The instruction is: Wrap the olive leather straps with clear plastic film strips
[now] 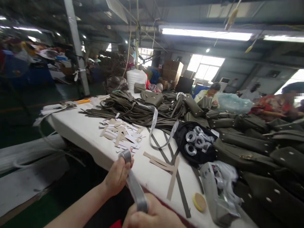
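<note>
A flat, glossy grey strap (136, 188) is stretched between my hands just off the near edge of the table. My left hand (116, 177) is closed round its far end, where the strap curls over the fingers. Closer to me, my right hand (154, 213) grips the other end, with the thumb laid along it. Beyond my left hand lies a loose heap of white and tan paper strips (122, 134). Several longer tan strips (174, 177) and dark olive straps (181, 190) lie on the table to the right of my hands.
On the white table (78, 126) is a large pile of olive straps (133, 107). Olive bags (244, 142) crowd the right side. Coiled clear strips (194, 139) rest on black cloth, near an open box (213, 196) and a yellow-rimmed disc (199, 202). People sit beyond.
</note>
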The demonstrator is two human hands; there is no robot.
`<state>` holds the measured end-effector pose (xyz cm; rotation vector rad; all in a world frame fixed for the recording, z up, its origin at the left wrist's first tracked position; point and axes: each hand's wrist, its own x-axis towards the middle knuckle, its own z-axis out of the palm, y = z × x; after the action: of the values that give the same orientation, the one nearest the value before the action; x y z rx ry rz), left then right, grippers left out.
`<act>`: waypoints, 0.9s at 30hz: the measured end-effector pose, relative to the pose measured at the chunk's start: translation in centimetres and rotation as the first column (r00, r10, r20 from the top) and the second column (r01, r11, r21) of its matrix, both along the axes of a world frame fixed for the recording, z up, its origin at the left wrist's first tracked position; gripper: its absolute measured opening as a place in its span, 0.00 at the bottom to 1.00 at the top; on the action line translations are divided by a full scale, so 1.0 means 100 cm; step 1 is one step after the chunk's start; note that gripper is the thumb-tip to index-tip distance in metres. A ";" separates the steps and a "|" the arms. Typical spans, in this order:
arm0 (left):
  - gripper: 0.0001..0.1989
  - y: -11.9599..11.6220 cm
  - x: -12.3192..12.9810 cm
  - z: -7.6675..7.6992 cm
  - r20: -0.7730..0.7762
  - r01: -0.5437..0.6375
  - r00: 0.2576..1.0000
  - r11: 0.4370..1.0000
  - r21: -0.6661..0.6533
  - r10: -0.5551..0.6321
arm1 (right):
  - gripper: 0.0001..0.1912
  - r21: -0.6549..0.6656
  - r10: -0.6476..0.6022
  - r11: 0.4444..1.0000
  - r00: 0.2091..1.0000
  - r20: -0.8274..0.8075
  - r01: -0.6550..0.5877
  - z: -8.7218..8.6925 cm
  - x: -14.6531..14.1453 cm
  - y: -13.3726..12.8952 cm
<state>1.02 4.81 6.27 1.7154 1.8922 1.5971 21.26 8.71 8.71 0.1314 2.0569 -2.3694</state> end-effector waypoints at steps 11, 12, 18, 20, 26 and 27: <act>0.33 -0.020 0.029 -0.005 0.600 0.499 0.769 0.794 -0.348 -0.220 | 0.33 0.685 -0.583 0.426 0.758 -0.291 0.591 -0.011 -0.008 0.059; 0.32 -0.021 0.032 0.002 0.651 0.513 0.730 0.796 -0.321 -0.209 | 0.31 0.685 -0.522 0.498 0.815 -0.252 0.531 -0.015 -0.014 0.049; 0.18 -0.012 0.014 0.026 0.184 0.006 0.982 0.988 0.153 -0.034 | 0.17 0.284 -0.053 0.959 0.987 0.151 0.008 -0.057 -0.044 0.013; 0.16 -0.002 -0.003 0.012 -0.117 -0.073 0.988 0.967 0.245 0.104 | 0.22 0.042 0.133 0.990 0.987 0.086 -0.137 -0.059 -0.035 0.012; 0.25 -0.001 -0.007 -0.025 -0.350 0.174 0.901 0.953 -0.248 -0.256 | 0.27 0.101 -0.405 0.912 0.912 0.069 0.397 -0.029 -0.005 0.052; 0.26 -0.005 -0.002 -0.021 -0.232 0.217 0.919 0.900 -0.378 -0.319 | 0.23 0.252 -0.536 0.823 0.843 0.048 0.509 -0.028 -0.006 0.059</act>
<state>0.79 4.36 4.18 2.0193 1.8079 0.8885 20.71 14.57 5.91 0.9333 2.4785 -2.2711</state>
